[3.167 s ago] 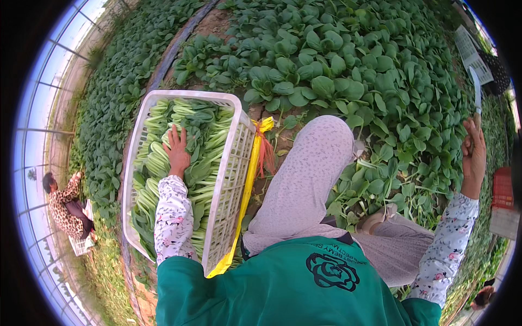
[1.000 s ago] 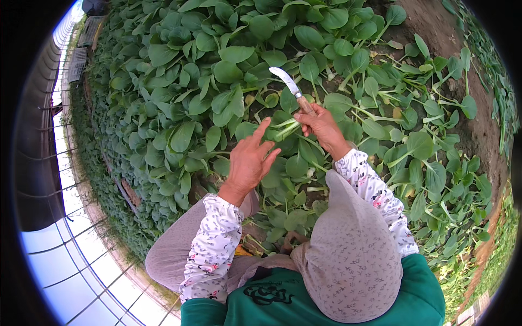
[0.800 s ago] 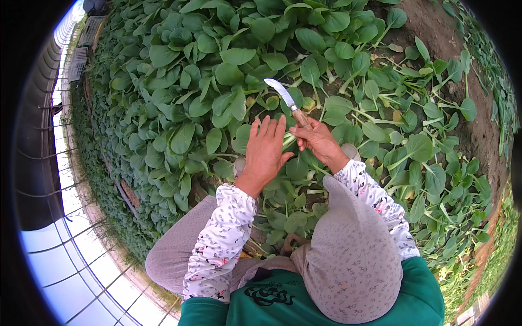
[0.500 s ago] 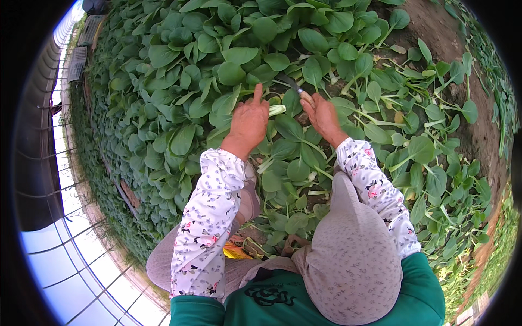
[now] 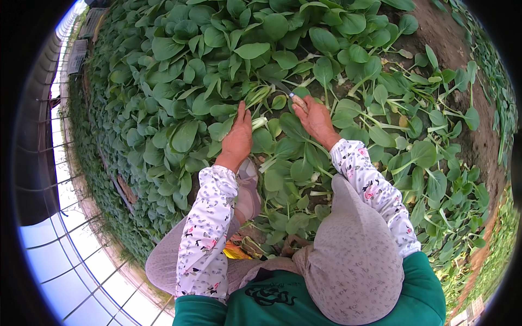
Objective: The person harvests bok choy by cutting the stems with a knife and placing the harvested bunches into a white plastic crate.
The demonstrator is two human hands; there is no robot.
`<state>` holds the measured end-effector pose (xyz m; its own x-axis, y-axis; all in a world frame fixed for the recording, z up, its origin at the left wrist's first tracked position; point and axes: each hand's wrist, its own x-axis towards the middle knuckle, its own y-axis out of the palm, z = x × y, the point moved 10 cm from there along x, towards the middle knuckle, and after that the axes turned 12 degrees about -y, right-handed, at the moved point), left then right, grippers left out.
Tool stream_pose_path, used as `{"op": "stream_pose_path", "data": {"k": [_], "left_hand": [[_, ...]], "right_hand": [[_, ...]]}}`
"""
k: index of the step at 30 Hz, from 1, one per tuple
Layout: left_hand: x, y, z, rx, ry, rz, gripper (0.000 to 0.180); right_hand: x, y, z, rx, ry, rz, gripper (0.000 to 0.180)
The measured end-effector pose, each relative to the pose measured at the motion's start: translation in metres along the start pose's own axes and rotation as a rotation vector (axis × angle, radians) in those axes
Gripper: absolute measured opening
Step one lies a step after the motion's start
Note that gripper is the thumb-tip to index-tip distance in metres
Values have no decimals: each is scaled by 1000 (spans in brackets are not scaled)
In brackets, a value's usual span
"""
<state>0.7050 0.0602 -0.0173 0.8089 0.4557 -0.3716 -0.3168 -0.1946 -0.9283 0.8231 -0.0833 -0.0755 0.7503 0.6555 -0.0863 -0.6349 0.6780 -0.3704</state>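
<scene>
My right hand is closed around the wooden handle of a small sickle. Its thin curved blade points up and left, over the stems of the leafy greens. To the left, my left hand is closed on a cut leafy green, whose pale stem end sticks out to the right beside the fingers. Most of that plant is hidden under the hand. Just beyond the left fingertips, light-green stalks lean up from a standing plant, close to the blade.
Dense standing greens fill the left and far side. Cut greens lie scattered on the right, beside a strip of bare soil. My shoe is planted near my left forearm. Grey crates stand at the far left by the wire-framed wall.
My left hand has drawn back toward me and left with the cut green. My right hand has shifted slightly left and nearer with the sickle. Light-green stalks now show between the hands.
</scene>
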Motion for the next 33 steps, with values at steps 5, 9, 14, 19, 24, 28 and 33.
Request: {"op": "stream_pose_path", "data": {"k": [5, 9, 14, 19, 24, 28, 33], "left_hand": [[-2, -7, -1, -146, -103, 67, 52], [1, -13, -4, -82, -88, -11, 49], [-10, -29, -6, -187, -91, -36, 50], [-54, -58, -32, -450, 156, -41, 57], [-61, -41, -43, -525, 51, 142, 54], [-56, -82, -64, -398, 137, -155, 51], [-12, -20, -54, -67, 55, 54, 38]], "right_hand": [[8, 17, -13, -124, 48, 169, 27], [13, 23, -4, -251, 19, 194, 30], [-9, 15, -17, -111, 40, 342, 32], [-42, 14, -34, 826, 417, 88, 39], [-30, 25, -18, 1101, 425, -8, 25], [-36, 30, -18, 1032, 437, 5, 23], [-35, 43, 13, 1099, 451, 62, 20]]}}
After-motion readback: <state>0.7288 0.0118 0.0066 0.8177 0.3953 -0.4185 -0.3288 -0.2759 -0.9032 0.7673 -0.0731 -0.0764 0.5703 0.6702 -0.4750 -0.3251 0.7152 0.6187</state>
